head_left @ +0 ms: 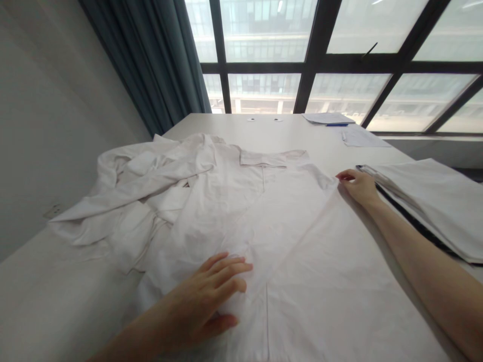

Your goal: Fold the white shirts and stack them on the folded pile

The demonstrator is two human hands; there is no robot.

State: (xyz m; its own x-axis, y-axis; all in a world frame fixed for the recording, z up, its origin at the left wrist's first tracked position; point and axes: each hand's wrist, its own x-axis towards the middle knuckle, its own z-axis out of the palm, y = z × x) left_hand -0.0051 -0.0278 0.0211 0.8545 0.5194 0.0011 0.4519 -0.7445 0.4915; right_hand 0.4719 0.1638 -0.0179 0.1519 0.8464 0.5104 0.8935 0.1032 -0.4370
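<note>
A white coat (287, 226) lies spread over the table, its back seam and a stitched belt strip (262, 159) facing up. One long sleeve (143, 193) is bunched in folds on the left side. My left hand (217, 289) rests on the lower part of the fabric with its fingers spread. At the coat's right edge, my right hand (356, 185) pinches a bit of the cloth between thumb and fingertips, pulling a slanting crease across the fabric.
Folded white cloth (437, 196) with a dark edge lies on the right. Papers (328, 118) and a blue pen (336, 124) sit at the far end of the white table (226, 123). A blue curtain (151, 60) and windows stand behind; a wall (49, 110) borders the left.
</note>
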